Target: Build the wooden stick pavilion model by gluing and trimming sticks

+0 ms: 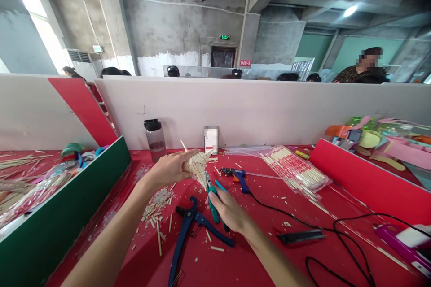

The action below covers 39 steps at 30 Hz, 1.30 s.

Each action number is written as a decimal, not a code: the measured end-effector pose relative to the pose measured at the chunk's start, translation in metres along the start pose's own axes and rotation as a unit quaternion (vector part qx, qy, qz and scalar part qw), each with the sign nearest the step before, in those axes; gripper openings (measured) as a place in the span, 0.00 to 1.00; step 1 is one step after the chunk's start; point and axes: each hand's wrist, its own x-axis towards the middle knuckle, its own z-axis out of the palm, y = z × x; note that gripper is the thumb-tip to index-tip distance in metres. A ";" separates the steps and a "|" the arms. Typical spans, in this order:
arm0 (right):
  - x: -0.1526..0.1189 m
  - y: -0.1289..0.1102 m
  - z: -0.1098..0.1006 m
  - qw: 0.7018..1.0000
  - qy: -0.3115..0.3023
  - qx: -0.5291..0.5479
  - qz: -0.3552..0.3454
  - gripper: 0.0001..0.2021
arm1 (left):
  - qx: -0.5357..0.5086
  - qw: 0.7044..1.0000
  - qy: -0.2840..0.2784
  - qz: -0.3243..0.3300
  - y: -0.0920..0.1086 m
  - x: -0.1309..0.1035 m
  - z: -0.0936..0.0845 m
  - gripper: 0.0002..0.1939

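Note:
My left hand (173,166) grips a pale model made of thin wooden sticks (195,164), holding it above the red table. One stick pokes up from its top. In my right hand (229,208) is a pair of pliers (213,204) with teal handles, its metal jaws at the lower right edge of the stick model. Whether the jaws are closed on a stick is too small to tell. A blue pipe cutter (188,228) with long handles lies below my hands. Right of them rests a blue glue gun (237,177) with a black cord.
Cut stick pieces (158,206) litter the red table (249,251). A water bottle (155,141) and a phone (211,139) stand by the white partition (269,112). Bagged sticks (296,168) and a black utility knife (301,236) lie right. Green (77,202) and red (370,179) dividers flank the table.

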 end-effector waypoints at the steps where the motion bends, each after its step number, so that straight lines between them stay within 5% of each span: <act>1: 0.000 0.001 0.002 1.000 0.002 0.004 0.002 0.16 | -0.001 1.000 -0.001 -0.003 -0.001 0.000 0.001 0.41; 20: 0.006 0.015 0.017 0.992 0.066 0.092 0.051 0.22 | -0.007 1.000 0.012 -0.013 -0.003 0.002 0.006 0.43; 29: 0.006 0.018 0.018 0.992 0.048 0.104 0.045 0.27 | 0.002 1.000 0.015 0.000 -0.001 0.001 0.003 0.42; 39: 0.003 0.011 0.011 0.999 0.024 0.010 -0.020 0.11 | 0.013 1.000 0.002 -0.013 -0.001 -0.002 0.001 0.42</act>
